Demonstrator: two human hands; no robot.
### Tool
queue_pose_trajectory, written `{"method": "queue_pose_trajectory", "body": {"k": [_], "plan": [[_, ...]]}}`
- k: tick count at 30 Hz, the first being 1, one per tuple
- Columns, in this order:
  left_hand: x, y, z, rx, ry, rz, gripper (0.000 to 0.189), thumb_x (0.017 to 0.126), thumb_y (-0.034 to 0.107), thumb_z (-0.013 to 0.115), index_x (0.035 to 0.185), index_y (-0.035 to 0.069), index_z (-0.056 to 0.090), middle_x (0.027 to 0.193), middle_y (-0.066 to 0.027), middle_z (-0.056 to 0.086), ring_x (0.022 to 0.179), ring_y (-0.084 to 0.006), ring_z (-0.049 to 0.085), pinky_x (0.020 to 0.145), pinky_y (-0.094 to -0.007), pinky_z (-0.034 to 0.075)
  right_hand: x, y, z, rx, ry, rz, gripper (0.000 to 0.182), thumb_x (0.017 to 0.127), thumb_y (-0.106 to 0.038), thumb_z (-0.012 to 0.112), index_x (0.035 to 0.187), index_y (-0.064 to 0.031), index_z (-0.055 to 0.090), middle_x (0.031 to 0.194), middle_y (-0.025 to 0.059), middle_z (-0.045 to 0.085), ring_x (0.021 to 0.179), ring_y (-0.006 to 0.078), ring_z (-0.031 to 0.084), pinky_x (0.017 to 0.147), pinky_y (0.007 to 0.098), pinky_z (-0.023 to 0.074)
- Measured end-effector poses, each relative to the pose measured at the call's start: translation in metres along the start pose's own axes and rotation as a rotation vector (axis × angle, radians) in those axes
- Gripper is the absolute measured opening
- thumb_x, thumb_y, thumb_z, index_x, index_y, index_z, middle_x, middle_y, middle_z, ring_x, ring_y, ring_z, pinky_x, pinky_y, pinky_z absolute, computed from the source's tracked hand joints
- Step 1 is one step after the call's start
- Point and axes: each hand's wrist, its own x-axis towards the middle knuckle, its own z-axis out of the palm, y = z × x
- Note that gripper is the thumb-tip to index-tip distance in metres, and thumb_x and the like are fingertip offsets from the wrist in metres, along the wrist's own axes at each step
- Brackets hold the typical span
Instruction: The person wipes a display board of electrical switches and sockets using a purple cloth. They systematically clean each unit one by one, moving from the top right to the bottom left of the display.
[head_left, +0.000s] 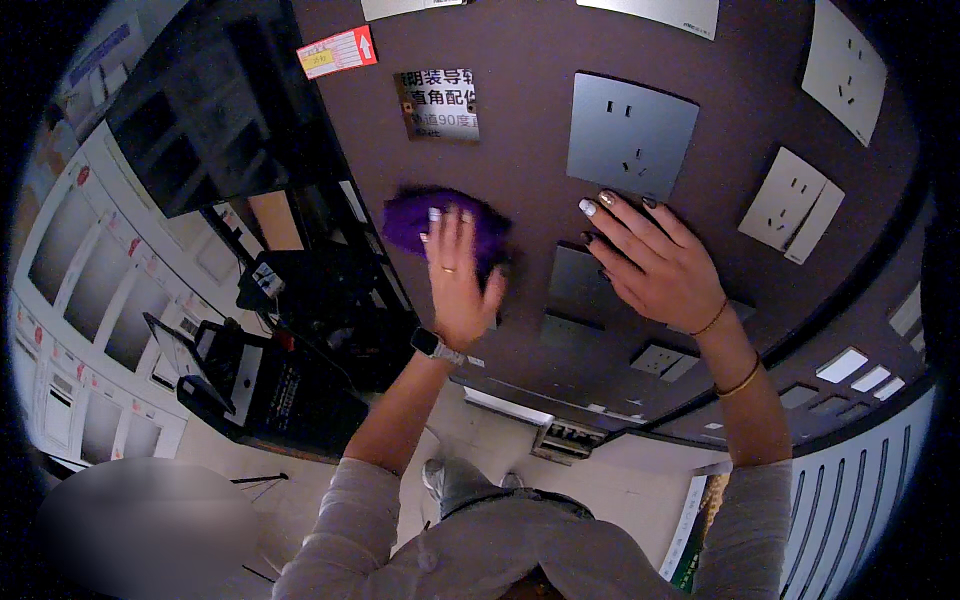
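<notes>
My left hand (457, 289), with a watch on its wrist, presses a purple cloth (409, 221) flat against a dark brown display board (525, 161). Its fingers lie over the cloth, and the cloth's lower edge is blurred. My right hand (660, 274) rests on the board with fingers spread and nothing held. Its fingertips are at the lower edge of a large grey socket plate (630, 131). Below that hand's fingers is a dark grey wall plate (577, 274), partly covered. Above the cloth, a square cutout (442, 105) shows printed writing behind it.
Light socket plates (791, 206) are mounted at the right. A red-and-white tag (337, 52) is at the board's left edge. On the left stand a black counter (285, 405) with a monitor (191, 360) and white display shelving (90, 277). A blurred patch covers the lower left.
</notes>
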Motion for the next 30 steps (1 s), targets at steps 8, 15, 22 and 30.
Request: {"method": "queue_pose_trajectory", "body": {"k": [8, 15, 22, 30], "plan": [[-0.004, 0.012, 0.005, -0.045, -0.192, 0.255, 0.066, 0.075, 0.018, 0.065, 0.136, 0.005, 0.044, 0.141, -0.0144, 0.040, 0.131, -0.0390, 0.033, 0.107, -0.0594, 0.022, -0.001, 0.002, 0.000, 0.014, -0.005, -0.001, 0.017, 0.087, -0.020, 0.058, 0.099, -0.0111, 0.066, 0.136, 0.0027, 0.051, 0.128, 0.0192, 0.045, 0.101, 0.0379, 0.0377], [0.008, -0.010, -0.005, 0.166, 0.010, 0.254, 0.052, 0.081, 0.023, 0.058, 0.131, 0.010, 0.051, 0.133, -0.0129, 0.043, 0.129, -0.0408, 0.028, 0.109, -0.0600, 0.015, 0.000, 0.000, 0.001, 0.000, -0.002, 0.008, 0.018, 0.087, -0.021, 0.058, 0.101, -0.0109, 0.066, 0.136, 0.0026, 0.051, 0.128, 0.0191, 0.045, 0.100, 0.0375, 0.0383], [0.001, -0.049, -0.008, 0.247, 0.185, -0.092, 0.060, 0.090, 0.024, 0.053, 0.141, 0.001, 0.032, 0.141, -0.0222, 0.032, 0.133, -0.0430, 0.022, 0.111, -0.0516, 0.017, -0.005, 0.001, 0.007, -0.031, 0.001, -0.008, 0.021, 0.083, -0.020, 0.061, 0.102, -0.0126, 0.067, 0.137, 0.0031, 0.050, 0.129, 0.0191, 0.043, 0.102, 0.0386, 0.0369], [-0.049, -0.060, 0.023, -0.015, 0.259, -0.198, 0.054, 0.086, 0.004, 0.051, 0.137, -0.003, 0.035, 0.138, -0.0238, 0.035, 0.125, -0.0405, 0.034, 0.107, -0.0460, 0.027, -0.004, 0.000, 0.006, -0.034, -0.005, 0.009, 0.021, 0.087, -0.022, 0.056, 0.103, -0.0116, 0.066, 0.137, 0.0008, 0.050, 0.130, 0.0183, 0.043, 0.104, 0.0376, 0.0346]]}}
